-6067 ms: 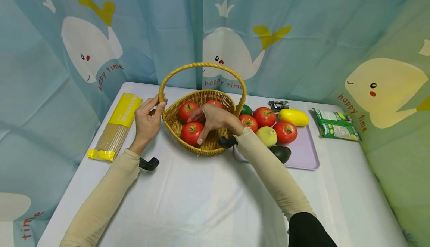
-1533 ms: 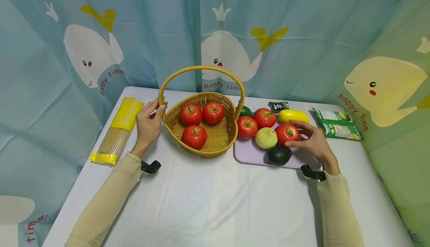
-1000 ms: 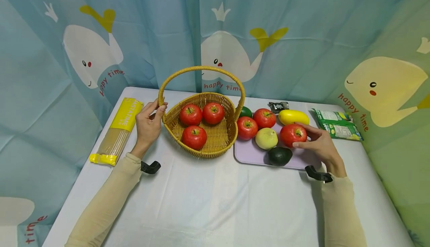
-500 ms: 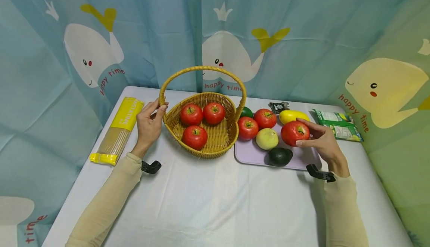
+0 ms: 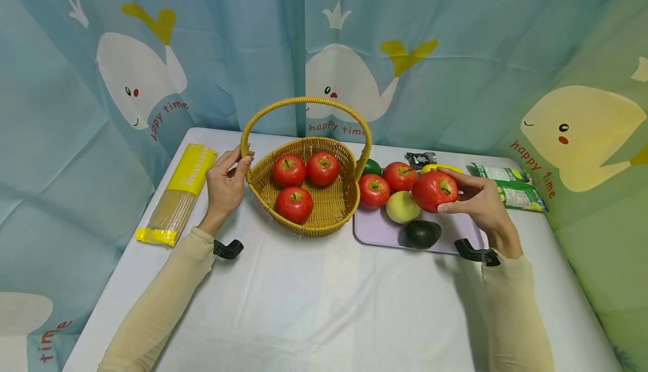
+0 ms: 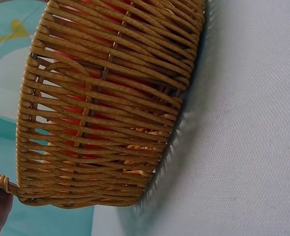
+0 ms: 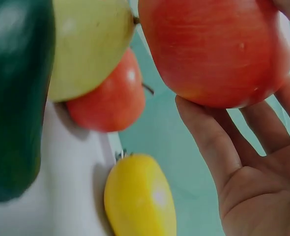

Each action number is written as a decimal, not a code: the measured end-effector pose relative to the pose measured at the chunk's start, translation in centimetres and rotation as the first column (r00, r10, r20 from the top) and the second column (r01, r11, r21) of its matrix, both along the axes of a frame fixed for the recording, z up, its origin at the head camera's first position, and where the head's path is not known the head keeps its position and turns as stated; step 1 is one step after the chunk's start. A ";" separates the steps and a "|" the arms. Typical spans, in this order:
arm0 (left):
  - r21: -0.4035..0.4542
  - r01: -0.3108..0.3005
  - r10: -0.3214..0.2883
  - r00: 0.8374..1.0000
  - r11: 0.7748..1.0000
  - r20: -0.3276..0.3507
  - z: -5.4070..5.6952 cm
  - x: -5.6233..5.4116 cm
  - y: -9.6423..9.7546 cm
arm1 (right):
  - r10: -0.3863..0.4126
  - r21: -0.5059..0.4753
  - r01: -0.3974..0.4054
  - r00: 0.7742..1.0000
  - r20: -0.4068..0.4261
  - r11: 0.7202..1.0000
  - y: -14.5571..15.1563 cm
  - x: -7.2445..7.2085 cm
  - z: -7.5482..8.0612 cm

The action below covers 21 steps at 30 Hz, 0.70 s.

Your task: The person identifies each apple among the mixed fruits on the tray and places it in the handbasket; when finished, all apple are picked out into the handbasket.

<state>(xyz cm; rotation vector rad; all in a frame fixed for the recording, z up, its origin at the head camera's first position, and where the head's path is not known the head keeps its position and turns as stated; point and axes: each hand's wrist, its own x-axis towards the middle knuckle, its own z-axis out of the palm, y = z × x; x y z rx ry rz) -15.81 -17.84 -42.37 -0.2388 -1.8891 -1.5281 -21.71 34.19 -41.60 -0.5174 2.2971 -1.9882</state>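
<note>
My left hand [image 5: 226, 183] grips the foot of the handle of a wicker basket [image 5: 329, 206], whose woven side [image 6: 101, 189] fills much of the left wrist view. Three red apples sit in the basket, the front one [image 5: 294, 205] nearest me. My right hand [image 5: 481, 200] holds another red apple [image 5: 434, 191] above the lilac tray [image 5: 460, 236]. In the right wrist view, fingers and thumb touch this apple [image 7: 214, 54] from opposite sides. The tray carries more red apples [image 5: 373, 191], a pale yellow-green fruit [image 5: 402, 207], an avocado [image 5: 422, 234] and a yellow oblong fruit [image 5: 440, 167].
A yellow pasta packet [image 5: 179, 192] lies left of the basket. Behind the tray is a small black packet [image 5: 420, 160]; green snack packets [image 5: 511, 186] lie to its right. A dark green fruit [image 5: 372, 167] is partly hidden by the basket handle. A curtain [image 5: 263, 51] hangs behind the table.
Earlier my right hand was inside the basket at an apple; later it reached the tray. It has since lifted an apple off the tray and moved slightly left. My left hand stays put.
</note>
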 end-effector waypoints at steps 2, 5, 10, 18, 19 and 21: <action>-0.006 -0.002 0.002 1.000 1.000 0.001 0.1 0.1 0.0 | 0.019 -0.014 -0.019 1.000 -0.004 1.000 -0.6 -0.1 0.3; -0.007 0.000 0.000 1.000 1.000 -0.001 0.2 0.1 0.0 | 0.038 -0.017 -0.038 0.999 -0.015 0.999 -1.4 -0.1 0.6; 0.002 -0.003 0.003 1.000 1.000 0.008 0.1 0.1 0.0 | 0.083 -0.047 -0.085 0.996 -0.045 0.995 -2.9 -0.1 1.1; -0.002 -0.018 0.018 1.000 1.000 0.022 0.3 0.2 0.1 | 0.091 0.023 -0.090 0.995 -0.044 0.996 -5.3 -0.1 1.8; -0.001 -0.016 0.016 1.000 1.000 0.021 0.3 0.2 0.1 | 0.096 0.025 -0.095 0.994 -0.044 0.995 -5.5 -0.1 1.9; 0.000 -0.012 0.012 1.000 1.000 0.018 0.2 0.2 0.1 | 0.111 0.022 -0.110 0.993 -0.047 0.994 -6.1 -0.1 1.9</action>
